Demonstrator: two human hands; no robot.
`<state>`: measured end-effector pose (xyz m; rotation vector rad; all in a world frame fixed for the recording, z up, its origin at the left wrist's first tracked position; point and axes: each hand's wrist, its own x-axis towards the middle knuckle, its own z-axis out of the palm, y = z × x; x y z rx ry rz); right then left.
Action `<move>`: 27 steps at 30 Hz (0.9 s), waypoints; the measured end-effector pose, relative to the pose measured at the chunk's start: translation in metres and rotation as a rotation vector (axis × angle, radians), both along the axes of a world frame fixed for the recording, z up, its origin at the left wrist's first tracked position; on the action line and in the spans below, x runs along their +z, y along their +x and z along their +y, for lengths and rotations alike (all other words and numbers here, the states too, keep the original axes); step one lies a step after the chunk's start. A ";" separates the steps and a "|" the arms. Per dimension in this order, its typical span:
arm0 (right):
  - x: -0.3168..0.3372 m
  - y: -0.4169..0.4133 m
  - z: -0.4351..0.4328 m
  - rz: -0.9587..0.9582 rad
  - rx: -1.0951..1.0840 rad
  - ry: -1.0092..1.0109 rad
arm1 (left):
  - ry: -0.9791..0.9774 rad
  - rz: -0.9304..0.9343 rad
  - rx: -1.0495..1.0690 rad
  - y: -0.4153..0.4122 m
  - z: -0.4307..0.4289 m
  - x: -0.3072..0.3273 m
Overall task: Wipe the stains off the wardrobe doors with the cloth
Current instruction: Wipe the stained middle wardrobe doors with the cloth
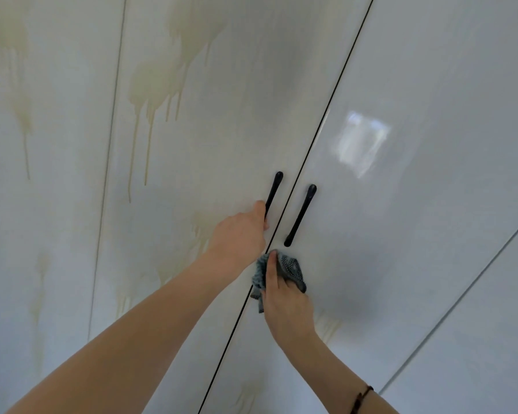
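The right hand presses a bunched grey cloth, held under its fingers, against the right door. The left hand grips the left door's black handle. Wiping seems underway. Next the cloth must reach the yellow drip stains above and left of both hands.

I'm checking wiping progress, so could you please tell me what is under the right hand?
A grey-blue cloth lies under the right hand, held against the right door. Whether a stain sits beneath the cloth cannot be seen.
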<state>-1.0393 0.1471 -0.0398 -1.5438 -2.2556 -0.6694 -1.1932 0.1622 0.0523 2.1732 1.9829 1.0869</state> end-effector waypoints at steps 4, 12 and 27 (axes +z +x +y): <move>0.036 -0.021 0.007 0.071 -0.067 0.105 | -0.038 -0.004 -0.035 -0.003 0.000 0.004; 0.066 -0.054 0.012 0.346 -0.081 0.022 | -0.090 0.027 -0.125 -0.013 0.005 0.010; 0.227 -0.071 0.027 0.584 -0.042 0.379 | -0.071 0.006 -0.248 -0.025 0.013 0.006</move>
